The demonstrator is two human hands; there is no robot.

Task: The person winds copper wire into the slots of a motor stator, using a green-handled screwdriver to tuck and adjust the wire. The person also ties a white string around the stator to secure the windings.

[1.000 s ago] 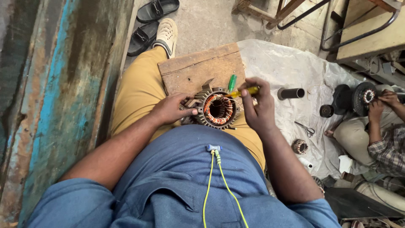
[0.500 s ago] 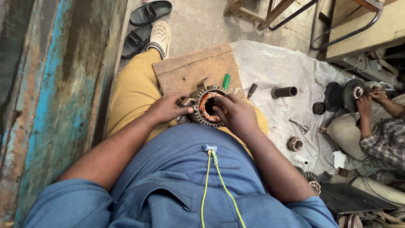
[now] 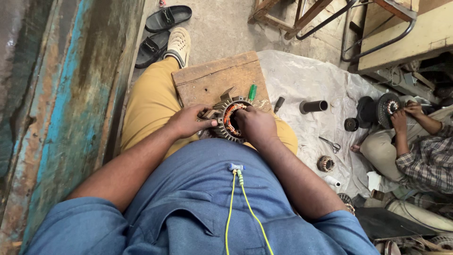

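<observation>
On the lap, nearest the camera: blue shirt [image 3: 198, 208] with a yellow-green cord [image 3: 234, 208] hanging down its front, both forearms reaching forward. Just beyond, ring-shaped motor stator [image 3: 227, 123] with copper windings, held tilted over the mustard-yellow trousers [image 3: 151, 106] against the near edge of a wooden board [image 3: 214, 80]. Left hand [image 3: 188, 122] clamped on the stator's outer rim, thumb laid along its side. Right hand [image 3: 257, 126] curled over the ring's right edge, fingertips tucked into the windings; whether anything pinched between them, impossible to tell. Green-handled screwdriver [image 3: 252, 92] and a dark tool [image 3: 279, 104] lying on the board's far right side, just beside the stator, touched by neither hand. Further right, spread on a pale plastic sheet [image 3: 306, 75]: dark metal tube [image 3: 314, 106], scissors [image 3: 330, 144], small wound coil [image 3: 325, 164]. At the sheet's right edge, another person in a checked shirt [image 3: 427, 163], both hands on a separate round motor part [image 3: 388, 106]. To the left, weathered wall with peeling blue paint [image 3: 61, 108]. Farthest off, on the concrete floor: cream shoe [image 3: 178, 45] on the outstretched foot, pair of black sandals [image 3: 158, 30] beside it, wooden and metal furniture legs [image 3: 325, 16] beyond.
</observation>
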